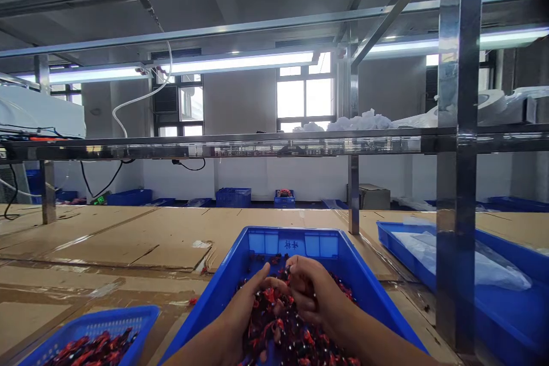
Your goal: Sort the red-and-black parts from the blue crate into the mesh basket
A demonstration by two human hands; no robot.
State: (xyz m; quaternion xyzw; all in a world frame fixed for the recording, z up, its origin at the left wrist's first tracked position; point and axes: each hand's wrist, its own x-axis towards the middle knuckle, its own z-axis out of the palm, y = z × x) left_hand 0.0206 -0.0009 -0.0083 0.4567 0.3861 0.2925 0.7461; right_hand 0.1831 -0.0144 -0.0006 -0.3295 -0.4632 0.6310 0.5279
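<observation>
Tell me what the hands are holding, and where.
The right hand seems to grip a small clump of the red and black pieces in its curled fingers; which part is hidden. The left hand cannot be told to hold anything.

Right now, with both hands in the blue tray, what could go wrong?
The red-and-black pieces look tangled, so the left hand and right hand might lift them in clumps. Pieces could also spill over the rim of the blue tray: stray red bits already lie on the cardboard beside it.
</observation>
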